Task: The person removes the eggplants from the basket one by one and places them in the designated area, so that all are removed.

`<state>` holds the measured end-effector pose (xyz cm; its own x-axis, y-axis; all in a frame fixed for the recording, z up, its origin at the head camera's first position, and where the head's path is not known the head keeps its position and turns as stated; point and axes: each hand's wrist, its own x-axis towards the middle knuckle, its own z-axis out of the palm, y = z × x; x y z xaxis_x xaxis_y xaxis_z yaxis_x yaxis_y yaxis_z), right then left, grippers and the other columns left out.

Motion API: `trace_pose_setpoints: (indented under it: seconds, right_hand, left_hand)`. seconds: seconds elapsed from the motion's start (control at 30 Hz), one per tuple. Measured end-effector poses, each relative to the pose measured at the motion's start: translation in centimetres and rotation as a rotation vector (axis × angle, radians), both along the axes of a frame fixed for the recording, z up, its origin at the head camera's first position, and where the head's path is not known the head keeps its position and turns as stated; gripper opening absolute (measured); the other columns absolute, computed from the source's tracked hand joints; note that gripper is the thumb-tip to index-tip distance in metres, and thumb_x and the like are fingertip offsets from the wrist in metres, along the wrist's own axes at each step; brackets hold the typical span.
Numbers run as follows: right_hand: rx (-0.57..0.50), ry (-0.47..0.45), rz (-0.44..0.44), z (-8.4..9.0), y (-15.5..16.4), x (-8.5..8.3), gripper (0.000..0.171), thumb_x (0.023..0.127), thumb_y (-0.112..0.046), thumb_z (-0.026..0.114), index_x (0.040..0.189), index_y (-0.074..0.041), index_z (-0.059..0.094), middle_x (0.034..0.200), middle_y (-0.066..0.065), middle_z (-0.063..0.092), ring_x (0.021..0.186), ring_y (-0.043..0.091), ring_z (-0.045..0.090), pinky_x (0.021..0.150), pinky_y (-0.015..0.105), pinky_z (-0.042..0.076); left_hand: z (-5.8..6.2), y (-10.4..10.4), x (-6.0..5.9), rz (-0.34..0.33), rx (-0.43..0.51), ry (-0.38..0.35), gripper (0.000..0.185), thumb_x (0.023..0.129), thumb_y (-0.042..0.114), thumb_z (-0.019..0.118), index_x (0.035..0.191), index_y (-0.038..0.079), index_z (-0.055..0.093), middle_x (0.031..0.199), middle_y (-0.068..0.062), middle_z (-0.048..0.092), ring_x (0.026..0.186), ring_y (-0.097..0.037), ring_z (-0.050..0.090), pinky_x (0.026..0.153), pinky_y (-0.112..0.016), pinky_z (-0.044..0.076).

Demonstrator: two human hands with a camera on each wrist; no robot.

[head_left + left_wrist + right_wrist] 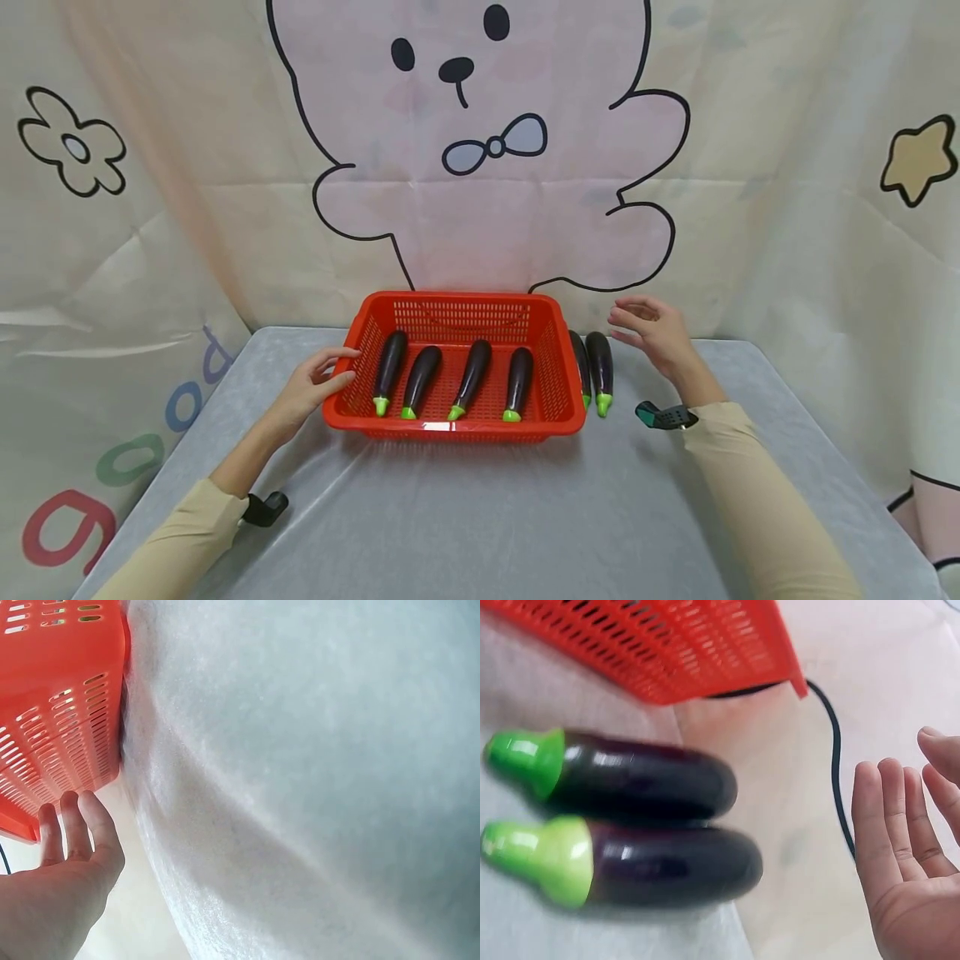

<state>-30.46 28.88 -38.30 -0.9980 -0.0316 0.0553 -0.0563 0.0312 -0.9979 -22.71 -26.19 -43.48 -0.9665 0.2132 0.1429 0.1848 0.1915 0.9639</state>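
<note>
A red slotted basket stands at the back middle of the table and holds several dark purple eggplants with green caps, laid side by side. Two more eggplants lie on the table just right of the basket, seen close in the right wrist view. My left hand rests with straight fingers against the basket's left wall; its fingers touch the wall's lower edge. My right hand hovers open above the table, to the right of the two loose eggplants, holding nothing.
A grey cloth covers the table. A cartoon-bear backdrop hangs right behind the basket. A thin black cable runs along the backdrop behind the basket's right corner. Wrist straps carry black cameras.
</note>
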Motion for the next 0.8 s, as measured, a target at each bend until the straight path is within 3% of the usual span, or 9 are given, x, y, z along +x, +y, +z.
trace_pose_setpoints:
  seconds: [0.27,0.5,0.6,0.8]
  right_hand:
    - [-0.063,0.055,0.084,1.4,-2.2,-0.5,0.035,0.094,-0.014,0.075,0.124,-0.001,0.062,0.117,0.015,0.062,0.109,0.034,0.064,0.087,0.042,0.055]
    - [-0.052,0.078,0.114,2.3,-4.6,-0.9,0.033,0.093,-0.015,0.076,0.121,-0.002,0.065,0.115,0.020,0.062,0.104,0.030,0.067,0.085,0.043,0.056]
    - [-0.041,0.090,0.135,2.5,-5.4,-1.1,0.033,0.094,-0.016,0.076,0.122,-0.002,0.065,0.119,0.025,0.060,0.107,0.036,0.065,0.086,0.044,0.055]
    - [0.017,0.113,0.160,2.8,-7.3,-1.4,0.034,0.094,-0.019,0.076,0.123,-0.004,0.065,0.120,0.023,0.061,0.114,0.043,0.061,0.087,0.041,0.055]
  left_hand:
    - [-0.2,-0.2,0.0,0.008,-0.015,0.005,0.040,0.101,0.016,0.065,0.136,0.002,0.055,0.140,-0.022,0.049,0.113,-0.037,0.058,0.083,-0.033,0.056]
    - [-0.2,-0.3,-0.1,-0.006,-0.004,-0.003,0.041,0.101,0.016,0.065,0.137,0.002,0.053,0.142,-0.023,0.048,0.117,-0.044,0.055,0.084,-0.032,0.056]
    - [-0.1,-0.3,-0.1,-0.012,0.003,-0.008,0.042,0.101,0.017,0.065,0.138,0.001,0.053,0.143,-0.023,0.047,0.118,-0.045,0.053,0.084,-0.032,0.055]
    - [-0.1,-0.2,-0.1,-0.013,0.010,-0.015,0.042,0.101,0.016,0.064,0.139,0.002,0.053,0.143,-0.023,0.047,0.122,-0.043,0.051,0.085,-0.032,0.055]
